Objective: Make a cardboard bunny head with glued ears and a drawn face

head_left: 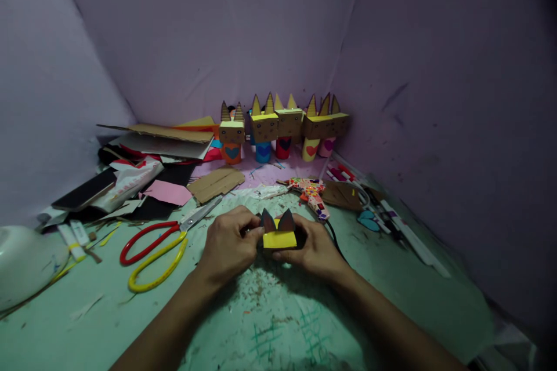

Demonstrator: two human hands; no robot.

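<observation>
Left hand [232,237] and right hand [315,248] have fingers gripping a small yellow-topped box [279,240] with dark pointed ears [286,221] over the green tabletop [217,324], looks like ear-fitting, so gentle pressure next imo.

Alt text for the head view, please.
Left hand and right hand hold a small yellow-topped eared piece over a green table. Scissors lie left; farther back are a patterned glue gun and eared cardboard figures.
</observation>
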